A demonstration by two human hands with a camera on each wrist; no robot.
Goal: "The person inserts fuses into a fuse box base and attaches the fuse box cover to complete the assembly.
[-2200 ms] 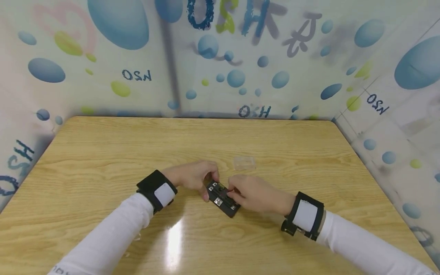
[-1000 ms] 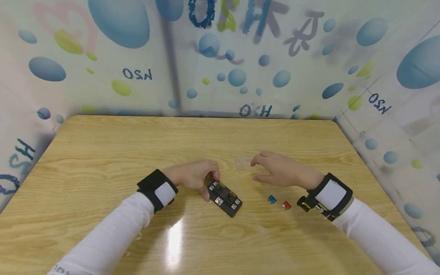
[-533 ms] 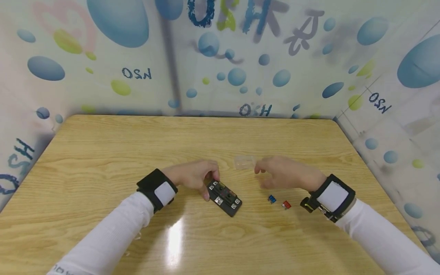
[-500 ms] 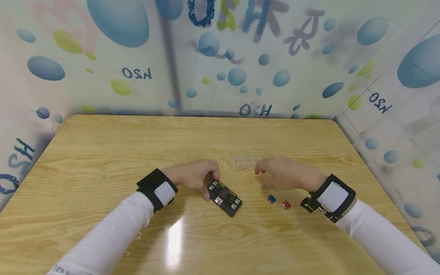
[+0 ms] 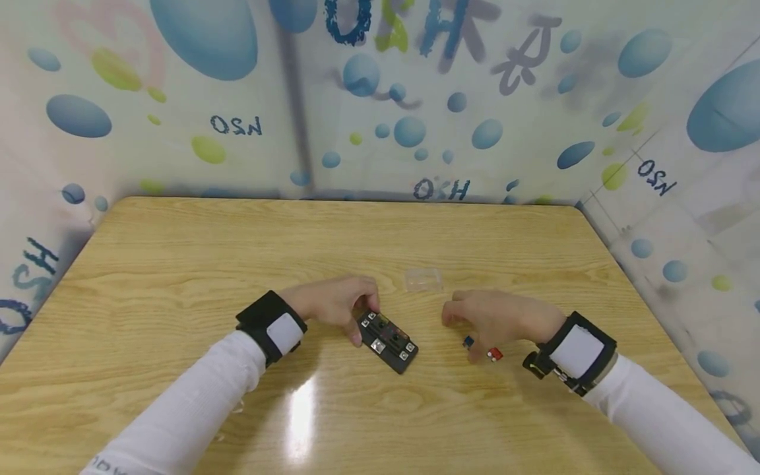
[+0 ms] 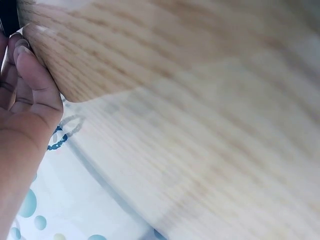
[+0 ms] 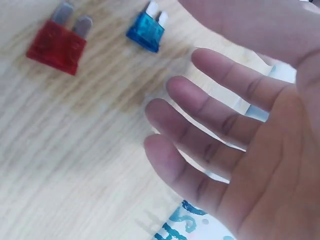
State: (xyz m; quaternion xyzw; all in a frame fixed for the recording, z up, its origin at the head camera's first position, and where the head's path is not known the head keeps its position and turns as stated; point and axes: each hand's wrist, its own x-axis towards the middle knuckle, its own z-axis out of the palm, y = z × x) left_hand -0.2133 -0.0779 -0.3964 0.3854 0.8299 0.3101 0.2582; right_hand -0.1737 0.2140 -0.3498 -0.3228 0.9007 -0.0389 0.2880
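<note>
Between the counter's [image 5: 594, 284] middle and right edge, a red pronged plastic fuse [image 5: 495, 355] lies near a blue pronged plastic fuse [image 7: 146, 31]; the right hand [image 5: 499, 318], loose-fingered and empty, is apparently reaching for the latter, needing a fine pinch, and closer than a second ago. Leftward, the left hand [image 5: 336, 300] still grips the black rectangular block [image 5: 387, 344].

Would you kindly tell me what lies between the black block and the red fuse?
The blue fuse and the thumb of the right hand lie between the black block and the red fuse, as the head view shows.
</note>
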